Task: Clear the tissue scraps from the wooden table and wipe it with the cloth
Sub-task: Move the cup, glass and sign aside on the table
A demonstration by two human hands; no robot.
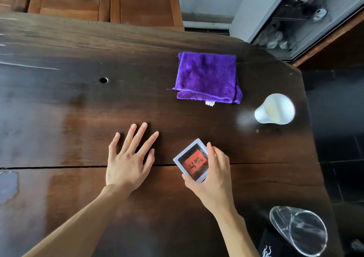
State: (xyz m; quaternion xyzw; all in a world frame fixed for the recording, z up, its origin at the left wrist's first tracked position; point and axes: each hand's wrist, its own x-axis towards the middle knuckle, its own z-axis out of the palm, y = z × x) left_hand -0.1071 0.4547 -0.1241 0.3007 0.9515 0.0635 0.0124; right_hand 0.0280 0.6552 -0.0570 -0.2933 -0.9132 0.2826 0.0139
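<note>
Folded purple cloth (206, 76) lies untouched on the dark wooden table (59, 109), beyond both hands.

No tissue scraps can be made out on the tabletop. The left hand (128, 158) rests flat, fingers spread and empty, near the table's middle. Just beside it, the right hand (212, 172) grips a small white-framed box with a red label (192, 161). A white paper cup (275, 109) stands right of the cloth; a clear glass (299, 231) sits near the table's right edge.
</note>
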